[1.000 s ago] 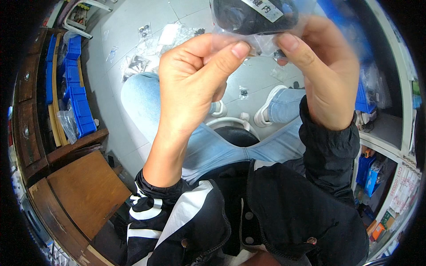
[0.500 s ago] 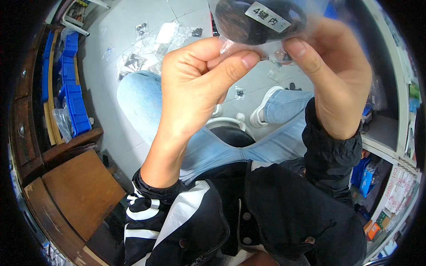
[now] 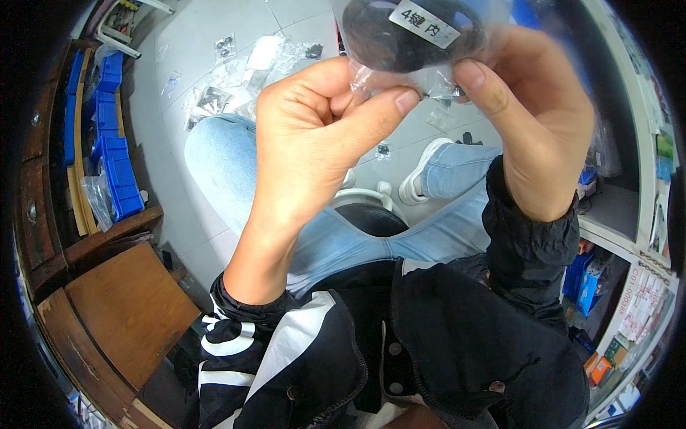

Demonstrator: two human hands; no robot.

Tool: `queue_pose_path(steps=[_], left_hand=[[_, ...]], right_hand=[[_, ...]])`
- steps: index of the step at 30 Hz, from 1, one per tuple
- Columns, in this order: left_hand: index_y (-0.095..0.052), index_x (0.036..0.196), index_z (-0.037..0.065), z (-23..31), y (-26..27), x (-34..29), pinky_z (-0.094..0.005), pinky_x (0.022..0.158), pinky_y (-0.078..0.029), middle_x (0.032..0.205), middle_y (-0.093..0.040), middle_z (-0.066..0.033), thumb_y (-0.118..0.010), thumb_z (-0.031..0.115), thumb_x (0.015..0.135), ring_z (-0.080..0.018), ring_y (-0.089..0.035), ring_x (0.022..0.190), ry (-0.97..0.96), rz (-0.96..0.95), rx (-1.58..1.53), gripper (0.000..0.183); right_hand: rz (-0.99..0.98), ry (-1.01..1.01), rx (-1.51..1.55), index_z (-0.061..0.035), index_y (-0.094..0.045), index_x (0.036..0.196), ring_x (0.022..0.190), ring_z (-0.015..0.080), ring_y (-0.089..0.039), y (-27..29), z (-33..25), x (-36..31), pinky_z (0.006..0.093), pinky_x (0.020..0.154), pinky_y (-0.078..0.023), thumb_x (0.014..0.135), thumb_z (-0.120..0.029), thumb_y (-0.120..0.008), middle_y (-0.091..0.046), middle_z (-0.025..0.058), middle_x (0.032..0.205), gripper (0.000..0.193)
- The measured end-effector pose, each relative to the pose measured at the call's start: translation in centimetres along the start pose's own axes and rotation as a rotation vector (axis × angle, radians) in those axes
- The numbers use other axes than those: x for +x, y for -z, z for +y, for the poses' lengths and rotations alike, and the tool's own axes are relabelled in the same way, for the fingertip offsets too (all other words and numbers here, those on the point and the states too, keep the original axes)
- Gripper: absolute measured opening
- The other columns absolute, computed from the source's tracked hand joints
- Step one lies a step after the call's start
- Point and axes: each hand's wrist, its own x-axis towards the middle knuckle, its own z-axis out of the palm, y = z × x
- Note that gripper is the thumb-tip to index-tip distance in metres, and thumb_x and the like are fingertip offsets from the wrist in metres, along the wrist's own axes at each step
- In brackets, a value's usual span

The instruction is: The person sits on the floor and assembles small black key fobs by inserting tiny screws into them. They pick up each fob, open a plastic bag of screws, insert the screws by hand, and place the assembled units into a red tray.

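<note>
1. While its thumb lies against the curled forefinger, the left hand (image 3: 307, 136) pinches the lower left part of a clear plastic bag (image 3: 364, 80).
2. The right hand (image 3: 536, 118) grips the same bag at lower right, thumb on the near side; its other fingers are partly hidden behind.
3. The bag is held up at the top of the view, its upper part cut off. Inside is a dark, rounded item (image 3: 371, 39), kind undetermined; a white label (image 3: 425, 23) shows over it.
4. Below the hands are pale blue jeans (image 3: 221, 164) and a black-and-white jacket (image 3: 471, 336).
5. Small clear packets (image 3: 264, 53) lie scattered on the grey tiled floor (image 3: 175, 200), left of the bag.
6. Farther out, blue bins (image 3: 118, 179) stand at left above a brown wooden panel (image 3: 136, 307); white-framed shelving (image 3: 614, 245) stands at right.
</note>
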Motion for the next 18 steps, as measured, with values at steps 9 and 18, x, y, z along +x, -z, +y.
queue_pose_path(steps=[9,18], left_hand=[[-0.065,0.087,0.001,0.07,-0.01,0.29,-0.0155,0.036,-0.022,0.053,-0.051,0.0048,-0.067,0.012,0.076,0.0004,-0.034,0.039,0.071,-0.036,-0.094,0.015],[-0.065,0.08,0.002,-0.03,-0.06,0.45,-0.0158,0.035,-0.022,0.05,-0.049,0.0037,-0.065,0.015,0.078,-0.0002,-0.035,0.037,0.017,-0.012,-0.05,0.013]], right_hand=[[0.019,-0.02,-0.022,-0.0008,-0.055,0.102,0.073,0.014,-0.058,-0.08,-0.05,-0.21,0.0246,0.066,-0.048,0.079,-0.009,-0.062,-0.061,0.0082,0.086,0.026],[-0.013,-0.034,0.016,-0.0005,-0.055,0.101,0.073,0.0143,-0.059,0.05,0.14,-0.04,0.0242,0.066,-0.047,0.08,-0.01,-0.061,-0.061,0.0088,0.086,0.024]])
